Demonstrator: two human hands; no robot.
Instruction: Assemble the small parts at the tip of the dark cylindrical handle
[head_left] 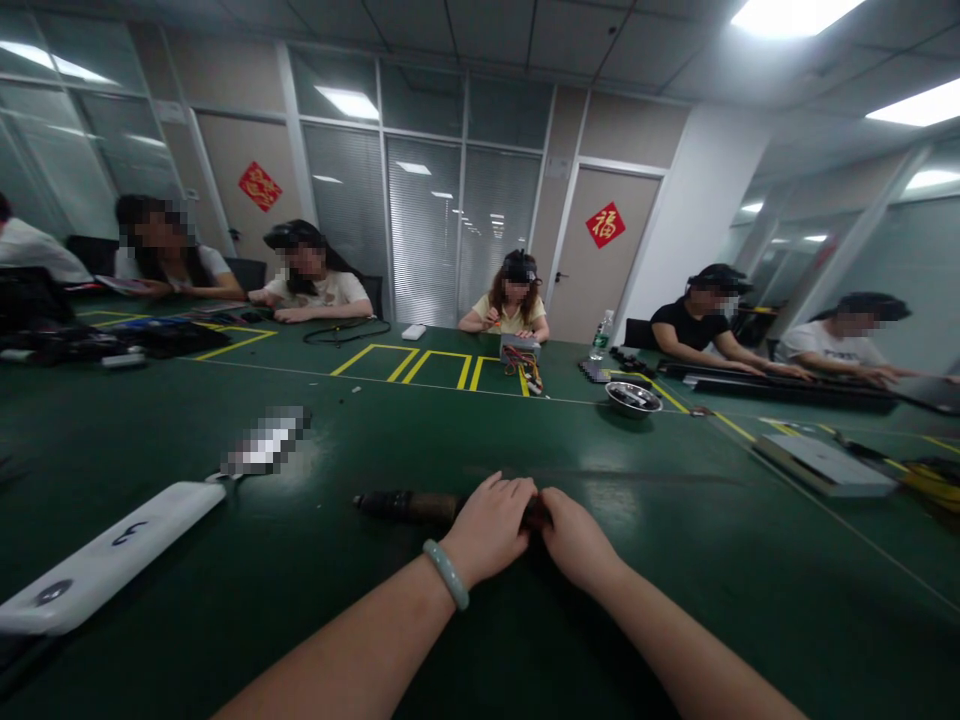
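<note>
A dark, tube-shaped tool (pixel 424 506) with a stepped, narrowing tip lies crosswise on the green table, its tip toward the left. My left hand (pixel 495 525), with a pale green bangle at the wrist, is closed over the tool's right-hand part. Right beside it, my right hand (pixel 577 538) has its fingers curled round the tool's right end. The two hands meet at the fingertips. They hide that end, so I cannot tell its exact kind.
A long white case (pixel 112 560) marked with a number lies at left, near a blurred-out item (pixel 266 445). Farther off are a metal bowl (pixel 634 398) of small parts, a water bottle (pixel 601 335), a grey flat box (pixel 823 464) and a wired metal unit (pixel 520 348). Several people sit across the table.
</note>
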